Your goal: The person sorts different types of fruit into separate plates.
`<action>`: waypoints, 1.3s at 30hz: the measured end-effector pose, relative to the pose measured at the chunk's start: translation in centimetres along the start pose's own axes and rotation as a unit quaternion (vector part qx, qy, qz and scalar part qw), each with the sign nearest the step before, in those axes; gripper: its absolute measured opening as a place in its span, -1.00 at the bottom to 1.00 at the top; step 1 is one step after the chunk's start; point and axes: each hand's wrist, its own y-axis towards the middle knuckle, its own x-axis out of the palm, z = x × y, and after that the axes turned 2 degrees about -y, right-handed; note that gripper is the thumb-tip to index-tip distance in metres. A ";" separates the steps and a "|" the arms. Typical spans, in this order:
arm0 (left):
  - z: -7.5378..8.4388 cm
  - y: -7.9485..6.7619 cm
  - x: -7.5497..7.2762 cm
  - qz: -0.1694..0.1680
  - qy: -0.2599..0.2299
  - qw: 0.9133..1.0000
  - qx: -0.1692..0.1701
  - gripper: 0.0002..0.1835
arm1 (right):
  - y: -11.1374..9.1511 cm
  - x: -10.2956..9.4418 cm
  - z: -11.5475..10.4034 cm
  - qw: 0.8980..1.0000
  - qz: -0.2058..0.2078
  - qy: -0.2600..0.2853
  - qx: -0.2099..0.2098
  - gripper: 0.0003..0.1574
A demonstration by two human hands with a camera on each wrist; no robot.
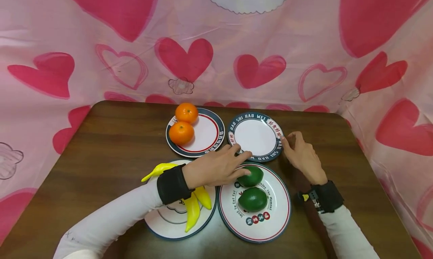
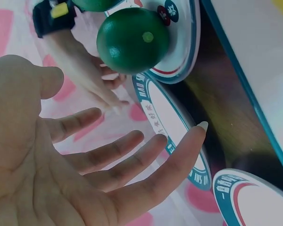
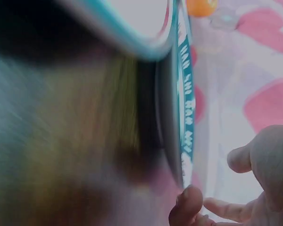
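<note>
Nearest the cam, head view: a white L sleeve (image 1: 111,220), reaching in over bananas (image 1: 192,213) on a round plate (image 1: 163,222). Beyond it, L hand (image 1: 216,167), loosely spread above the near-left rim of a small blue-rimmed plate (image 1: 255,137). At the right rim of same, R hand (image 1: 302,153), relaxed, w/ a digit by the edge. So: small plate flat on the table (image 1: 324,138), btwn both hands, next to the plate of oranges (image 1: 181,133), behind the green fruits (image 1: 253,199). Hands well apart from each other.

L wrist view: palm bare, nothing held, thumb clear of the green fruits. One fingertip across the small plate; can't tell if touching.

R wrist view, blurry toward the table: fingertip right at the rim, other digits apart. No clamp to see; can't tell if pressing.

Handling, at a guess: light, stiff, v. smooth, so apt to slide; poss. chippable, can't tell ceramic from plastic. Best held at opp. sides of rim, thumbs over, fingertips under.
</note>
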 end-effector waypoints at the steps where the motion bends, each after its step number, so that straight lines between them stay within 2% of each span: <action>1: -0.1 -0.1 0.0 0.001 -0.004 1.000 -0.001 -0.32 | 0.7 0.0 0.1 1.000 0.000 0.001 0.003 -0.01; 4: -0.3 -0.2 0.1 -0.002 -0.015 1.000 -0.011 -0.33 | 2.7 0.3 0.3 1.000 -0.008 -0.006 0.017 0.01; 9: -0.6 -0.5 0.2 0.008 -0.005 1.000 -0.018 -0.32 | 5.1 1.1 0.6 0.998 -0.028 -0.029 0.038 -0.05; 13: -0.9 -0.7 0.1 0.014 -0.005 1.000 -0.017 -0.32 | 6.1 1.6 0.7 0.997 -0.028 -0.057 0.046 -0.08; 17: -1.2 -0.9 -0.1 0.015 0.003 0.999 -0.041 -0.31 | 6.8 1.9 0.8 0.995 -0.025 -0.089 0.037 -0.07; 22: -1.8 -1.1 -0.4 0.035 0.035 0.997 -0.067 -0.31 | 7.1 2.2 0.7 0.993 -0.018 -0.115 0.036 -0.07; 29: -3.8 -2.1 -1.6 0.074 0.090 0.984 -0.132 -0.31 | 7.2 2.3 -0.1 0.990 -0.013 -0.132 0.035 -0.10; 35: -6.5 -3.1 -3.0 0.107 0.115 0.968 -0.195 -0.27 | 7.2 2.3 -0.4 0.990 -0.026 -0.133 0.042 -0.12; 39: -8.1 -3.7 -3.4 0.122 0.117 0.962 -0.216 -0.29 | 7.3 2.3 -0.5 0.990 -0.028 -0.133 0.039 -0.12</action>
